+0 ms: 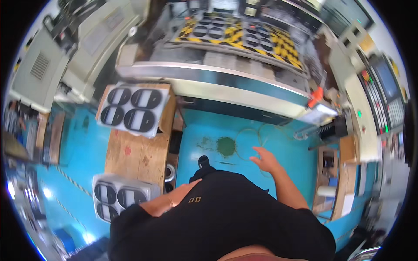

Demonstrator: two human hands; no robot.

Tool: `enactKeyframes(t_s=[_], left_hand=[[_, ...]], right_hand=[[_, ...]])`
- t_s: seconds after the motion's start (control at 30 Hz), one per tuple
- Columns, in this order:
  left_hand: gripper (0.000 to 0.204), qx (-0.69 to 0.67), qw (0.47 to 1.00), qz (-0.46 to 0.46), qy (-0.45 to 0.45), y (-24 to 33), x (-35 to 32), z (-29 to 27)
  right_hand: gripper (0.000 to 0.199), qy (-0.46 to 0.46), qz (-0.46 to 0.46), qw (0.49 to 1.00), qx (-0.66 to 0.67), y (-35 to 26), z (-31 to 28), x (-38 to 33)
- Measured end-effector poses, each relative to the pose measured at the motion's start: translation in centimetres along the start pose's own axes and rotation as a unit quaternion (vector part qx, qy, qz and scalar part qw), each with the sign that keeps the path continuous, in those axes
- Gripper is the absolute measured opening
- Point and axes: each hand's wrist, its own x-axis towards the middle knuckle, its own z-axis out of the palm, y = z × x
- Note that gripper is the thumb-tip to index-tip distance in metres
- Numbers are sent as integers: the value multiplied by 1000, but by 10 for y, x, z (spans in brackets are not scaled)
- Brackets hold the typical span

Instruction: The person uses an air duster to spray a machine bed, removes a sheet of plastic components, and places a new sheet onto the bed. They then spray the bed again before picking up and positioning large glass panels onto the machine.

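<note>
My right hand is held out over the blue floor, fingers apart and nothing in them. Close against my black shirt, my left hand looks stretched out flat, with its fingers partly hidden by the shirt; I see nothing held. It is nearest to the wooden table on my left. At the table's far end lies a stack of clear-wrapped sheets with black round plates showing white bands. A similar stack sits at the near end.
Ahead stands a large machine with a yellow-and-black striped bed carrying several black round plates. Its control panel is at the right, above a wooden shelf. An orange object hangs near the machine's edge. A hose loops on the floor.
</note>
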Motion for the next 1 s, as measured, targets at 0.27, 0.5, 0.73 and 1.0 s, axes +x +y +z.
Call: enactKeyframes(t_s=[0.27, 0.5, 0.73, 1.0], left_hand=[[98, 149, 977, 140, 56, 8, 10, -83], [93, 90, 976, 140, 141, -15, 27, -86], [62, -62, 944, -92, 309, 11, 20, -109], [20, -575, 635, 57, 513, -19, 58, -238]], right_hand=[[91, 248, 306, 856, 334, 166, -161, 106], [46, 318, 223, 904, 177, 341, -308, 139], [46, 357, -5, 897, 259, 70, -272, 230], [42, -106, -123, 982, -100, -171, -208, 123]])
